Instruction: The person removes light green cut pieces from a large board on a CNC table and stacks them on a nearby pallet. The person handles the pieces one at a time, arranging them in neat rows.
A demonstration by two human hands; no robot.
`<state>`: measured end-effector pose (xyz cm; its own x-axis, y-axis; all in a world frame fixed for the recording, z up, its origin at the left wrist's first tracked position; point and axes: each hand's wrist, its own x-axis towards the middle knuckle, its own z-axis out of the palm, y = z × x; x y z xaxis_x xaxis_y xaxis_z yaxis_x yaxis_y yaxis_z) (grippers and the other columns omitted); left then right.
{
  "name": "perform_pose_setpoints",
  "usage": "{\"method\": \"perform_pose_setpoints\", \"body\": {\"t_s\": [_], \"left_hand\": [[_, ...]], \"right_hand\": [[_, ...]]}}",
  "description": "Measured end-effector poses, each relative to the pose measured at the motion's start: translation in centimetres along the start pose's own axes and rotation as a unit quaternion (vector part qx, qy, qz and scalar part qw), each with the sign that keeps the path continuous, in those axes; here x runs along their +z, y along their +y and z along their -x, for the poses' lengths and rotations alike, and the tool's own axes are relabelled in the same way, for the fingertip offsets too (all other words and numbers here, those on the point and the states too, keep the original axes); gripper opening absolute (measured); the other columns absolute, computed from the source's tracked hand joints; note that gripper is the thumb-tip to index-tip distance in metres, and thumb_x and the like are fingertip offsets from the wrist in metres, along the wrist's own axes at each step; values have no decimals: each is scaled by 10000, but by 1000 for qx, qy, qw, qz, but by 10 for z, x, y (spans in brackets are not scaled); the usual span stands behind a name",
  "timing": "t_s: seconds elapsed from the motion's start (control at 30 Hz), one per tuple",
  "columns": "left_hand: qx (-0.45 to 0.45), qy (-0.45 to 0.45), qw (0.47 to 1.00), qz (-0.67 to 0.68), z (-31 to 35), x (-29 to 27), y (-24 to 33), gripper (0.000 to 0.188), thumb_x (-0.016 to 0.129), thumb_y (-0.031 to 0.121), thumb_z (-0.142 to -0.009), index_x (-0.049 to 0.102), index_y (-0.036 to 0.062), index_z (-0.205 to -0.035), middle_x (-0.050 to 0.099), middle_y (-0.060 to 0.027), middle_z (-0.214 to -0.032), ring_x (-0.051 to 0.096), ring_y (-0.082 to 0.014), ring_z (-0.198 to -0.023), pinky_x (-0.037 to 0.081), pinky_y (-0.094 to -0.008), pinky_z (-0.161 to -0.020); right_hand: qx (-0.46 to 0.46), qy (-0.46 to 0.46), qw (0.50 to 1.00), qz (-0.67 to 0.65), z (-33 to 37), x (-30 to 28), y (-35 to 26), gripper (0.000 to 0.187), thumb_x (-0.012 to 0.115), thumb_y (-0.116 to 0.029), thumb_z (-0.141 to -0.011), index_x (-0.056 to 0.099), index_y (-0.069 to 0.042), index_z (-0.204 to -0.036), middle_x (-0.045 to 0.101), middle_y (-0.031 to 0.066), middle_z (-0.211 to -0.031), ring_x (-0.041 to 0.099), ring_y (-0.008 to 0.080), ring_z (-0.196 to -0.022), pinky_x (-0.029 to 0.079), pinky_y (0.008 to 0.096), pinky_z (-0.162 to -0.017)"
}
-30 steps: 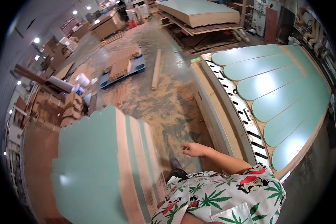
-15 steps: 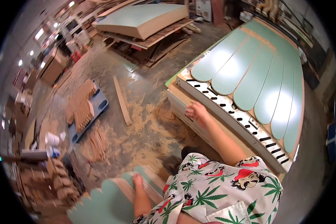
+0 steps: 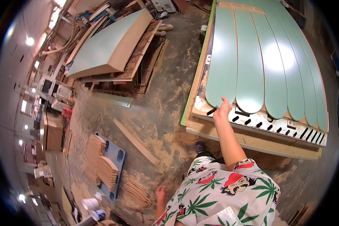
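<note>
Head view. The leftmost green panel lies flat on the desk, its rounded end at the slotted front edge. The right grip is at the corner of this end, next to the second green panel; whether the fingers are closed on the edge or only rest against it cannot be told. The left grip hangs over the floor, with nothing visible in it; its finger closure cannot be told.

Possible faults and causes:
- Twisting: a pull by the right grip alone, off-centre, could swing the panel into its neighbour and scuff the edges, as only a narrow gap separates them.
- Bending: the panel is long; lifting one end without support could flex it or let it drop.
- Pinching: bare fingers could be caught between panel and desk if the end falls back.
- Slipping or tripping: sawdust on the floor, the loose wooden strip and the curved wooden pieces could upset footing during carrying.
</note>
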<state>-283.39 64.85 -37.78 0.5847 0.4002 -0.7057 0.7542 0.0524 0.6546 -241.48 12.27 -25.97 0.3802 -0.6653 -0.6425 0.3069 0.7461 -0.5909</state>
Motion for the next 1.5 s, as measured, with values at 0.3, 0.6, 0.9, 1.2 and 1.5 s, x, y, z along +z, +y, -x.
{"method": "perform_pose_setpoints", "body": {"t_s": [0.3,0.6,0.9,1.2,1.5], "left_hand": [[172,-131,937,-273,-199,25,181,416,746,186,-977,664,-41,-1316,777,-113,-1015,726,-203,-912,580,-341,-842],[322,-242,880,-249,-408,174,471,372,708,164,-999,660,-26,-1315,755,-113,-1091,701,-186,-968,555,-328,-904],[317,-340,848,-255,-418,285,581,367,692,136,-993,666,-6,-1330,748,-80,-1066,678,-134,-908,542,-286,-814],[283,-494,781,-258,-309,315,574,401,670,192,-1025,644,22,-1387,768,-51,-1140,688,-119,-932,538,-278,-840],[280,-645,685,-190,-233,472,606,287,647,148,-1037,690,4,-1281,739,-40,-1093,669,-119,-904,542,-279,-772]], "right_hand": [[47,32,997,-52,-3,39,10,340,697,-135,-1002,636,-18,-1316,692,104,-1271,663,238,-1143,539,383,-996],[-247,139,956,-81,53,17,-15,271,722,-125,-1006,688,6,-1240,731,96,-1169,692,227,-1030,563,373,-912],[-482,188,840,165,158,-93,43,197,716,-181,-1036,684,-2,-1114,718,24,-1055,634,122,-932,522,302,-842],[-536,172,803,195,163,-69,79,269,718,-255,-1042,672,9,-1073,701,44,-969,614,154,-872,518,331,-792],[-523,251,793,182,198,-29,109,176,769,-182,-996,719,-19,-1041,714,0,-956,613,95,-871,512,278,-796]]}}
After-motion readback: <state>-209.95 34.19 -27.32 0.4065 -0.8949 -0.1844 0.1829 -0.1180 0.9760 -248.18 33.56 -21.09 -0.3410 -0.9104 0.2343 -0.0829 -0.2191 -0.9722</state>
